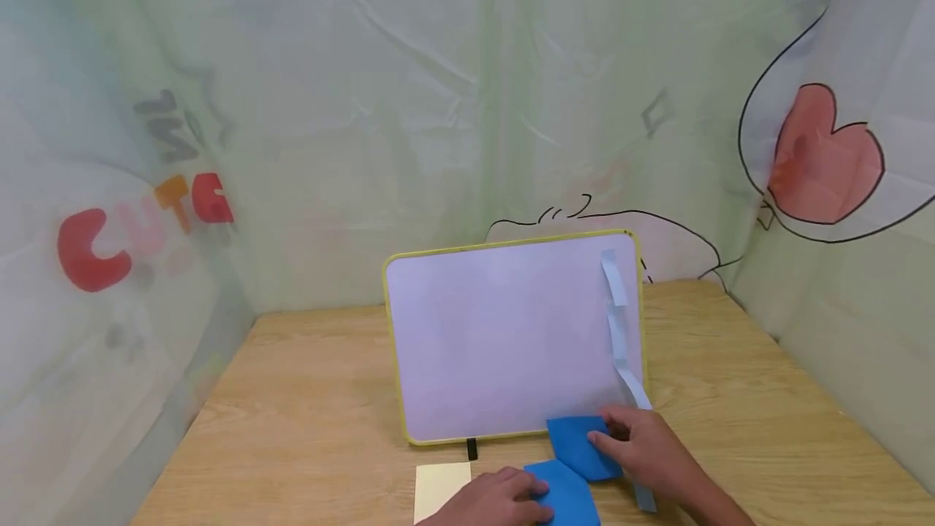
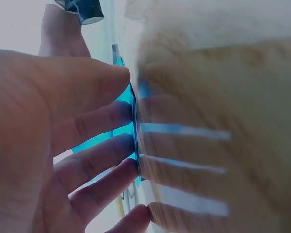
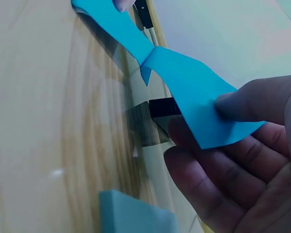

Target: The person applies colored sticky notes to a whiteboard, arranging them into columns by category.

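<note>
A blue sheet of paper has two broad parts that meet at a narrow neck. My right hand pinches the far part by its right edge, thumb on top and fingers beneath. In the right wrist view this part of the blue paper is bent and lifted off the table. The left hand rests its fingertips on the nearer part, close to the table. Seen from the left wrist, the fingers are fairly straight and spread, tips down at the blue paper.
A whiteboard with a yellow frame leans upright behind the hands, a black foot below it. Pale blue strips run down its right side. Cream paper lies left of the blue paper on the wooden table. Printed curtains enclose the table.
</note>
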A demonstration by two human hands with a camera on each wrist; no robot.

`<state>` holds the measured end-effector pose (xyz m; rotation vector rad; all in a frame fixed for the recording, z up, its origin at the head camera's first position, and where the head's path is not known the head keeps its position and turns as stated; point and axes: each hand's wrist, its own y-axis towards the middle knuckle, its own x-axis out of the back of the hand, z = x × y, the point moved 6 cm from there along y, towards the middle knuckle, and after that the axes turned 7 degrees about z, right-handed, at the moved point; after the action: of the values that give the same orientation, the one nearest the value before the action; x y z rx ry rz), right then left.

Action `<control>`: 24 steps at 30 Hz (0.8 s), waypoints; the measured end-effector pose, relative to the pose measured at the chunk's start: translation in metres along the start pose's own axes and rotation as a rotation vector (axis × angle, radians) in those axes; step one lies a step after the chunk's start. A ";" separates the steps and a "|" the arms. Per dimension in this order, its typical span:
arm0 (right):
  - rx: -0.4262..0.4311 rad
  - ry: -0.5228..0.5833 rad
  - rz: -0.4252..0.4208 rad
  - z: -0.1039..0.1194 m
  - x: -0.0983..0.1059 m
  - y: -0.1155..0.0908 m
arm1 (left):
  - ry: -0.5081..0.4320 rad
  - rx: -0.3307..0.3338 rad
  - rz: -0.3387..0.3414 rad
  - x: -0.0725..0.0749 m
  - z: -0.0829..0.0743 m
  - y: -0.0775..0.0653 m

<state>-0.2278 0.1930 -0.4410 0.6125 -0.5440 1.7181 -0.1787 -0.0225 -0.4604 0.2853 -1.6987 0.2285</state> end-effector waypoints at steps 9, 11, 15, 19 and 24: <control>-0.085 -0.042 -0.054 -0.004 0.000 -0.002 | 0.002 0.022 0.028 0.000 -0.001 0.000; -0.103 -0.055 -0.062 -0.005 0.001 -0.004 | -0.003 0.009 0.029 0.001 -0.002 0.001; -0.150 -0.064 -0.074 -0.009 0.004 -0.007 | -0.006 0.001 0.031 0.001 -0.002 0.002; -0.173 -0.073 -0.100 -0.008 0.008 -0.006 | -0.020 0.028 0.046 0.003 0.000 0.002; -0.173 -0.069 -0.128 -0.007 0.011 -0.006 | -0.012 0.035 0.045 0.004 0.000 0.001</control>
<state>-0.2243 0.2067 -0.4387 0.5718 -0.6803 1.5166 -0.1794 -0.0222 -0.4564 0.2751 -1.7154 0.2899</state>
